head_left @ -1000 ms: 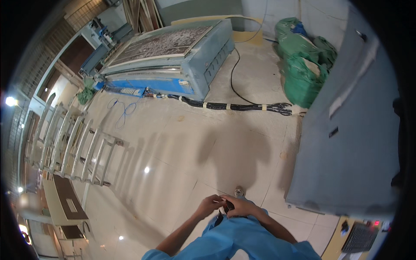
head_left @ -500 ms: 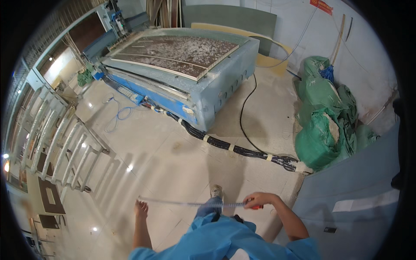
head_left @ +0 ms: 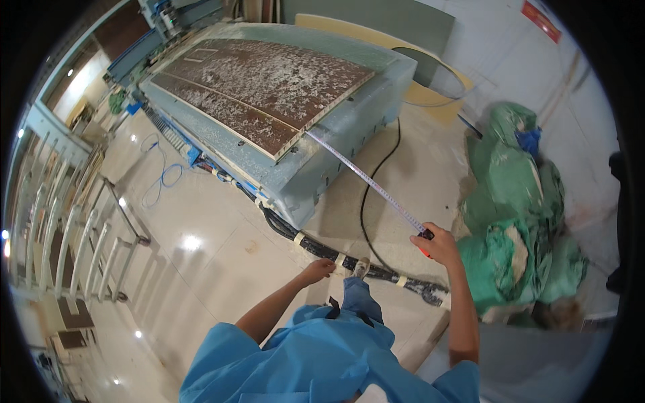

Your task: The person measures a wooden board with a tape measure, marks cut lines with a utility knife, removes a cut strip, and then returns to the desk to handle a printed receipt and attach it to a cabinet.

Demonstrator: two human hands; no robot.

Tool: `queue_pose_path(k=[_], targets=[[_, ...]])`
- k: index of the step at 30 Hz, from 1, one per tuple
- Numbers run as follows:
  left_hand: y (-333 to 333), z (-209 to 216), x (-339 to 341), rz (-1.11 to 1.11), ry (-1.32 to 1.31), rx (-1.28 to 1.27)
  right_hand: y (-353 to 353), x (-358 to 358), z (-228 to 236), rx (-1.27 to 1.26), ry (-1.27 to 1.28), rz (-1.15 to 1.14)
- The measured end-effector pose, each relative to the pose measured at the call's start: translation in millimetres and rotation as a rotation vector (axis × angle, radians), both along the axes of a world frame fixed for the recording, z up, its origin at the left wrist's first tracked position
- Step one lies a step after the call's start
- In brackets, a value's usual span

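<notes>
My right hand (head_left: pixel 441 244) is wrapped around a tape measure (head_left: pixel 426 235) with a black and red case. Its pale blade (head_left: pixel 369 180) is pulled out and slants up and left over the floor. The blade's far tip meets the near right edge of a dark brown board (head_left: pixel 269 77) dusted with white shavings; whether it is hooked there I cannot tell. My left hand (head_left: pixel 318 271) hangs low in front of me, its fingers curled together and nothing visible in them. The board lies on a large light-blue machine bed (head_left: pixel 376 94).
Bundled black cables (head_left: pixel 319 248) cross the floor by my foot, and one loose black cable (head_left: pixel 366 201) curves beside the bed. Green sacks (head_left: pixel 510 201) are heaped at the right. A metal rack (head_left: pixel 74 242) stands on the left. Sheet panels (head_left: pixel 383 23) lean behind the bed.
I am closer to the machine bed. My left hand has let go of the blade's end and moved right; the blade now reaches from my raised right hand to the board's edge.
</notes>
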State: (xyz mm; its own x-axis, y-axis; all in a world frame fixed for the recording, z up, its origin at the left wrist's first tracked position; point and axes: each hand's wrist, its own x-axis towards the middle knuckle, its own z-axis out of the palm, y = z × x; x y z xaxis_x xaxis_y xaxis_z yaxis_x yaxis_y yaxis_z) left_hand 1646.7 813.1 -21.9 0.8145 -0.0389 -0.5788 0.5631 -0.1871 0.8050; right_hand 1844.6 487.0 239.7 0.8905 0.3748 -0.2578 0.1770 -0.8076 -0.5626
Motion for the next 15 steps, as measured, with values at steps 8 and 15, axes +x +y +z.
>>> queue_pose_path(k=[8, 15], targets=[[54, -34, 39, 0.764, 0.281, -0.052, 58, 265, 31, -0.021, 0.157, 0.335], [31, -77, 42, 1.091, 0.640, -0.002, 106, 451, 50, -0.199, 0.280, 0.520]])
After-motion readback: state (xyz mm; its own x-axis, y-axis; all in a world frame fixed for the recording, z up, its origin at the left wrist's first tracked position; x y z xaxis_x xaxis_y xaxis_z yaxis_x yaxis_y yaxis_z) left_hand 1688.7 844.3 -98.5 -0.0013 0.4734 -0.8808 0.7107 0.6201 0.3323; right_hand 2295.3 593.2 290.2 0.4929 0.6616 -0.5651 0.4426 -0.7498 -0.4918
